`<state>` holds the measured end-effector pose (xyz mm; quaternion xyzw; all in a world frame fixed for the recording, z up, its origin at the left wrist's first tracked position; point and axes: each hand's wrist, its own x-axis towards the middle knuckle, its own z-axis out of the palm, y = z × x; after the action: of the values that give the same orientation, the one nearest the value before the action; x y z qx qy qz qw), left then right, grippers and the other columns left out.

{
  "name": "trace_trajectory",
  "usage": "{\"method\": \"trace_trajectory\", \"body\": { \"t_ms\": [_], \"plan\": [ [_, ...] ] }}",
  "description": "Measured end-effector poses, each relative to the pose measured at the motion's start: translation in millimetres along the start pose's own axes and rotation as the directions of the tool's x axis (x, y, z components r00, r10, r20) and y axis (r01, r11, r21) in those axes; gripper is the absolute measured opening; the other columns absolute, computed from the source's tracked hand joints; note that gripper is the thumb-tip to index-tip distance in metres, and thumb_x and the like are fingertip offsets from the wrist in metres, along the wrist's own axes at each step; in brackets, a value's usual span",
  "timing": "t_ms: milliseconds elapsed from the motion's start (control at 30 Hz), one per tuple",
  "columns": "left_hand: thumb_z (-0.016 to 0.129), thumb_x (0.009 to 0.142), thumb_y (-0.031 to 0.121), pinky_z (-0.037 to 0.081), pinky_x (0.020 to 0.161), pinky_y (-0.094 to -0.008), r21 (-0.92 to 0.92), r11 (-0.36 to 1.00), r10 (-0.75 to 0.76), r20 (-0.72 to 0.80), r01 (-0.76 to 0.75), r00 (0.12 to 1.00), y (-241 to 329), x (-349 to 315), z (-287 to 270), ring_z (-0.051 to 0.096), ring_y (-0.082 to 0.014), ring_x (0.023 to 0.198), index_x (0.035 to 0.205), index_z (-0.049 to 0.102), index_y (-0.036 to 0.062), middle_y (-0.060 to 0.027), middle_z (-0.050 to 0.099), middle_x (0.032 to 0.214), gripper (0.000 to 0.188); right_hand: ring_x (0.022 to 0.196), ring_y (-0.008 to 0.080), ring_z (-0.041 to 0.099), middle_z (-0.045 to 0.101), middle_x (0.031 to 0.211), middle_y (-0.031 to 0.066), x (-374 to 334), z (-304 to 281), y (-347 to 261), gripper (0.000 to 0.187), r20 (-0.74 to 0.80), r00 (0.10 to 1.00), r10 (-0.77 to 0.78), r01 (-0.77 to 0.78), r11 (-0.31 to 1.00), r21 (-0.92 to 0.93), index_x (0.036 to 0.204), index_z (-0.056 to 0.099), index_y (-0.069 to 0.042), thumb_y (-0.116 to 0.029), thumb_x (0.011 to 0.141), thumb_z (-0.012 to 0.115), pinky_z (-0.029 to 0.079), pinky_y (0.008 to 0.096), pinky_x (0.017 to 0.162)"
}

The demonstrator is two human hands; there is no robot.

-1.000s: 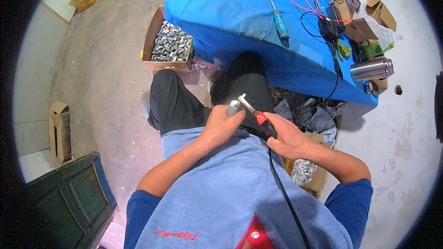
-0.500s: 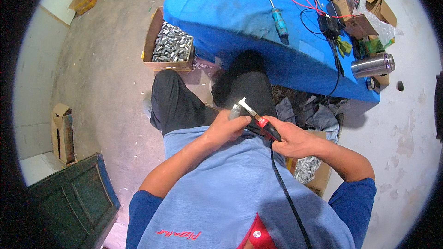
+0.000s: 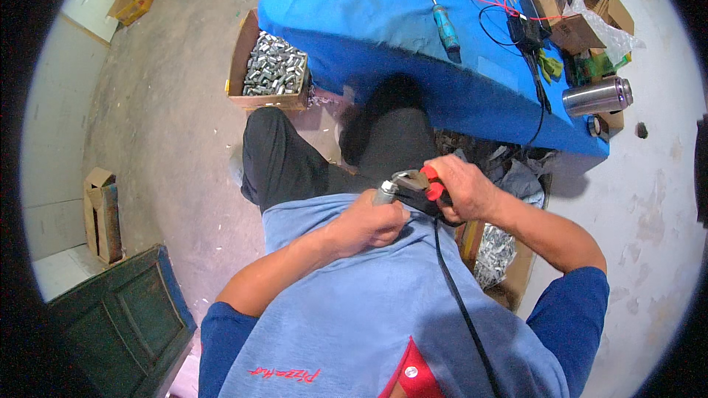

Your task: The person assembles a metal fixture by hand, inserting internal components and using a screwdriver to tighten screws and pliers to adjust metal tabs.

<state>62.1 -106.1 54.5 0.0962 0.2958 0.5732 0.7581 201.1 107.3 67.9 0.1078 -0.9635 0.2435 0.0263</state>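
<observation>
In front of my lap, my left hand [image 3: 372, 221] is closed around a small grey metal cylinder [image 3: 384, 193] whose bright tip points up. My right hand [image 3: 464, 186] grips red-handled pliers [image 3: 434, 183], their metal jaws turned toward the cylinder. The jaws are close to the cylinder's tip; whether they touch it, I cannot tell. A black cord [image 3: 457, 302] runs up over my light blue shirt front and ends out of sight near my right hand.
Ahead stands a table with a blue cover [image 3: 354, 22], bearing a teal-handled screwdriver [image 3: 445, 29], wires and a steel flask [image 3: 597, 96]. A cardboard box [image 3: 237, 66] of small metal parts stands left of it. Another box [image 3: 520, 269] is by my right side. A dark panel [image 3: 122, 324] stands lower left.
My right hand has turned the pliers from pointing up-left to lying nearly level, with both red handles showing. My left hand has come slightly lower with the cylinder.
</observation>
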Motion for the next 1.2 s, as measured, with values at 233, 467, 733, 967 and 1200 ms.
{"method": "trace_trajectory", "body": {
  "t_ms": [233, 467, 733, 967, 1200],
  "plan": [
    [0.061, 0.088, 0.021, 0.021, 0.042, -0.0250, 0.164, 0.985, 0.054, -0.042, -0.047, 0.998, 1, 2, 4, 0.031, -0.0053, 0.045, 0.062, 0.046, 0.0111, 0.0033, 0.038, 0.053, 0.032, 0.089, 0.0410, 0.060, 0.057, 0.105, 0.0239, 20, 9, 32, 0.073, -0.164, 0.971, -0.175, 0.161, 0.982, -0.094, 0.121, 0.046, 0.005, 0.000, 0.055, 0.074, 0.052, 0.0451, 0.077],
    [0.060, 0.090, 0.024, 0.036, 0.047, -0.0279, 0.506, 0.836, 0.395, -0.288, -0.212, 0.873, 7, 18, -14, 0.043, -0.0079, 0.053, 0.072, 0.057, 0.0045, 0.0025, 0.048, 0.059, 0.026, 0.099, 0.0431, 0.055, 0.054, 0.108, 0.0254, 22, -22, -17, 0.069, 0.156, 0.967, 0.200, -0.223, 0.963, 0.150, 0.131, 0.038, 0.005, -0.001, 0.066, 0.063, 0.045, 0.0476, 0.090],
    [0.061, 0.089, 0.017, 0.039, 0.051, -0.0278, 0.800, 0.578, 0.525, -0.214, -0.161, 0.824, -11, 23, -41, 0.043, -0.0044, 0.059, 0.077, 0.062, -0.0014, 0.0049, 0.051, 0.061, 0.022, 0.104, 0.0418, 0.053, 0.052, 0.112, 0.0257, 15, -36, -35, 0.067, 0.277, 0.922, 0.270, -0.302, 0.950, 0.079, 0.132, 0.035, 0.008, -0.003, 0.072, 0.063, 0.044, 0.0458, 0.093],
    [0.063, 0.084, 0.023, 0.046, 0.058, -0.0454, 0.915, 0.403, 0.594, -0.248, -0.016, 0.765, -4, 18, -35, 0.060, -0.0416, 0.064, 0.075, 0.061, -0.0022, -0.0241, 0.058, 0.067, 0.027, 0.103, 0.0415, 0.053, 0.052, 0.109, 0.0256, 19, -40, -40, 0.067, 0.372, 0.871, 0.321, -0.354, 0.935, 0.021, 0.132, 0.033, 0.008, -0.003, 0.074, 0.063, 0.045, 0.0462, 0.089],
    [0.064, 0.080, 0.013, 0.042, 0.051, -0.0418, 0.969, 0.236, 0.720, -0.120, -0.079, 0.683, -12, 20, -42, 0.055, -0.0333, 0.052, 0.070, 0.059, -0.0016, -0.0202, 0.054, 0.059, 0.019, 0.092, 0.0453, 0.058, 0.059, 0.099, 0.0260, 9, -32, -41, 0.056, 0.384, 0.877, 0.288, -0.402, 0.878, 0.260, 0.127, 0.041, 0.003, -0.005, 0.074, 0.059, 0.048, 0.0484, 0.083]
  ]
}}
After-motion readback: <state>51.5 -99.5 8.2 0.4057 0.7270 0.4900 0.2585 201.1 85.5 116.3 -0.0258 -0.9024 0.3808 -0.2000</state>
